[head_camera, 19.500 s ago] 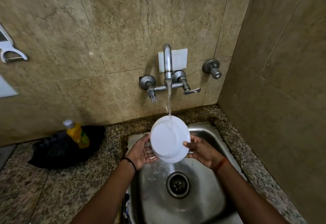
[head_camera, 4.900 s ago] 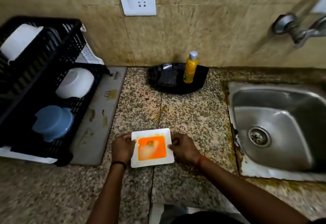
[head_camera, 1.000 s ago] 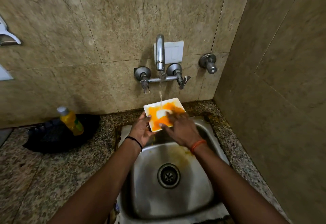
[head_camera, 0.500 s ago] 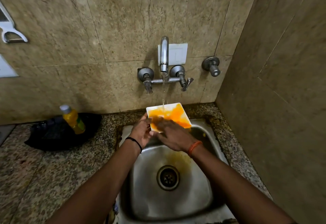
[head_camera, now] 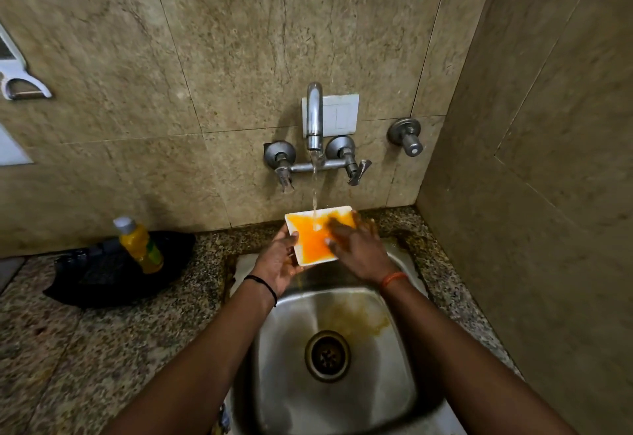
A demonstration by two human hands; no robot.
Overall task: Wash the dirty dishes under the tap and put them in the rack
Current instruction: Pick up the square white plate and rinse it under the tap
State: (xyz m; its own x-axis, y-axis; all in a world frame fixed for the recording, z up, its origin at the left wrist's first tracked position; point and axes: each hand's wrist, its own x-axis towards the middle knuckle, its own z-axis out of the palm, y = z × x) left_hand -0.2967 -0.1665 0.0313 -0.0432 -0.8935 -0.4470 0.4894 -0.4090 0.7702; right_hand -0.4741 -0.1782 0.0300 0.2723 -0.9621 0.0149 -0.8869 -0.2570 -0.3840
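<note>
A square white plate [head_camera: 313,241] smeared with orange sauce is tilted under the running tap [head_camera: 314,119], over the back of the steel sink [head_camera: 291,366]. My left hand [head_camera: 279,258] grips the plate by its left edge, thumb on the rim. My right hand [head_camera: 356,246] lies across the plate's right side, its fingers spread flat on the orange face and blurred. The thin stream of water lands on the middle of the plate. Yellowish runoff stains the sink floor above the drain [head_camera: 327,355].
A black tray [head_camera: 85,280] with a yellow soap bottle [head_camera: 138,244] stands on the granite counter left of the sink. Tiled walls close in behind and at the right. A second valve [head_camera: 407,138] sticks out right of the tap.
My right hand has slid from the plate's lower left to its upper right. The orange sauce now covers more of the plate's face. The plate stays under the stream.
</note>
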